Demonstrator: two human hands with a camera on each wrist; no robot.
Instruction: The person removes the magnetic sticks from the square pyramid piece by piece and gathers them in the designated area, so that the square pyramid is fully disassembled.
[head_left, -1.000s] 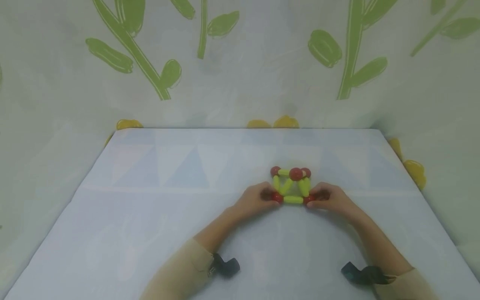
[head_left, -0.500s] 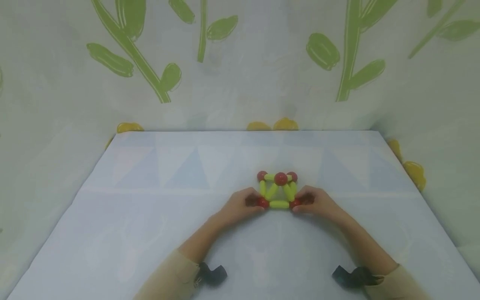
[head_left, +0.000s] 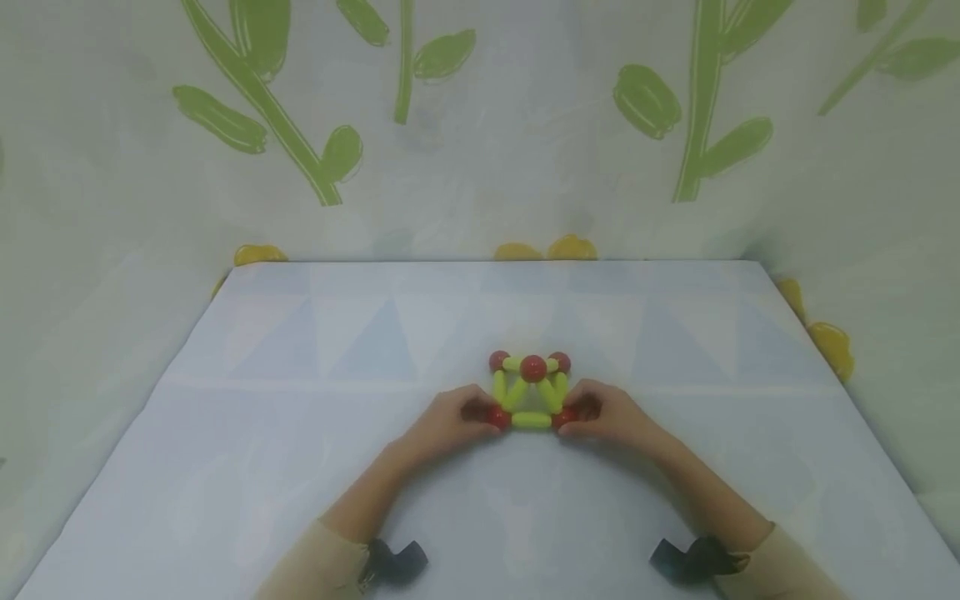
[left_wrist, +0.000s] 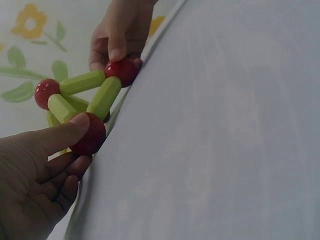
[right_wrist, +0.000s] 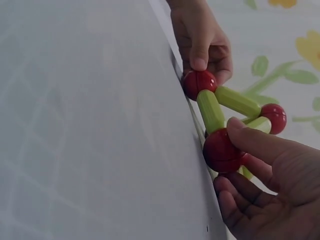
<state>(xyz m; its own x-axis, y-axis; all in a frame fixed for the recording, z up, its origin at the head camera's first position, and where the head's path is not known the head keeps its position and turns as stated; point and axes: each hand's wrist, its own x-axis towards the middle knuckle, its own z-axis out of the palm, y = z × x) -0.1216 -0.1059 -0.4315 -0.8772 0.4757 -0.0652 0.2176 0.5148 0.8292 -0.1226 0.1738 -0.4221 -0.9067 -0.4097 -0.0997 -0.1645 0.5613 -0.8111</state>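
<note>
A toy frame of yellow-green rods (head_left: pixel 532 420) joined by several red balls (head_left: pixel 533 368) stands over the middle of the white table, one ball raised above the others. My left hand (head_left: pixel 454 421) pinches the near-left ball (left_wrist: pixel 90 136) between thumb and fingers. On the other side my right hand (head_left: pixel 613 415) pinches the near-right ball (right_wrist: pixel 221 151) the same way. A single rod (right_wrist: pixel 211 111) links these two gripped balls. Both far balls (head_left: pixel 499 360) are untouched, behind the raised one.
Pale triangles pattern the far part of the white table (head_left: pixel 225 467). Behind it rises a wall (head_left: pixel 510 150) with green leaf and yellow flower prints, and more printed wall stands at both sides. Dark straps (head_left: pixel 397 562) sit at the wrists by the beige sleeves.
Both hands have carried the toy frame left and slightly toward me across the table. It has turned a little, so the raised ball now sits midway between the far two. Both grips stay the same.
</note>
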